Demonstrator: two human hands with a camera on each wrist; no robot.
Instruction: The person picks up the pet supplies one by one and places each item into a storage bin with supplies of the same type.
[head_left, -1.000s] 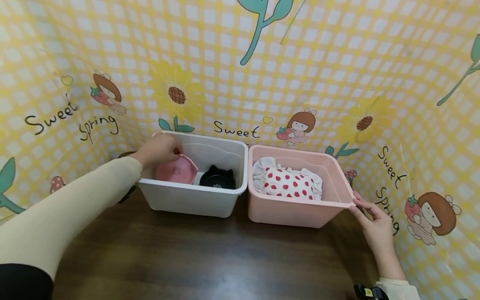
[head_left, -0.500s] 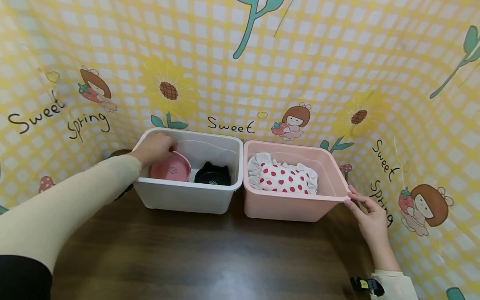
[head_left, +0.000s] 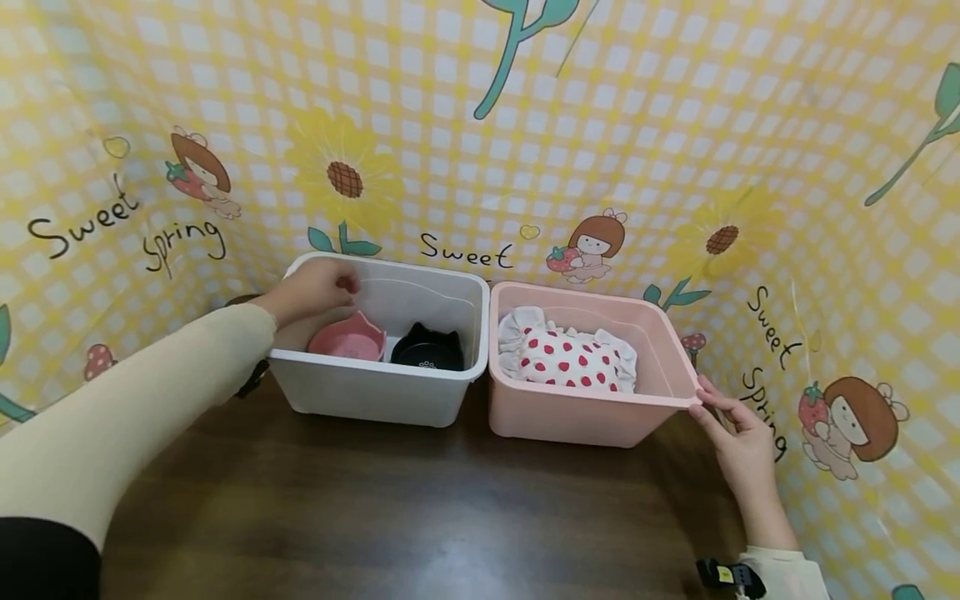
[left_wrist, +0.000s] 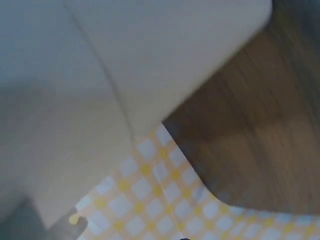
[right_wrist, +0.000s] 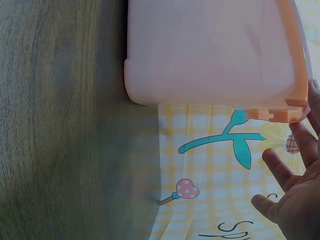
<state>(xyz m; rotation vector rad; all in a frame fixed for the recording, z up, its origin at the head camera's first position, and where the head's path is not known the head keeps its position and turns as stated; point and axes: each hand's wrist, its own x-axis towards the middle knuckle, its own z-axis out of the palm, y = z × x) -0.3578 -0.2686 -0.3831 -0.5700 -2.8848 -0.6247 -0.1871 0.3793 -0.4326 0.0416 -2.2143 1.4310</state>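
A pink cat-eared bowl (head_left: 348,337) lies in the left part of the white bin (head_left: 375,392). My left hand (head_left: 311,287) hovers just above this bowl, apart from it, with bent fingers and nothing visible between them. Beside the bowl is a black cat-eared bowl (head_left: 427,346) with a paw print. To the right stands a pink bin (head_left: 573,417), holding a small ruffled pillow (head_left: 573,358) with red strawberry-like spots. My right hand (head_left: 742,450) pinches the rim at that bin's right front corner; in the right wrist view, its other fingers (right_wrist: 275,167) are spread apart.
Both bins stand side by side at the back of a dark wooden table (head_left: 420,500). A yellow checked cloth (head_left: 450,167) with flowers and cartoon figures rises behind and at the sides. The left wrist view shows mostly the white bin's outer wall (left_wrist: 150,60).
The pink bowl, earlier tilted up in my left fingers, has been let go and sits lower in the white bin. My right hand stays at the pink bin's corner.
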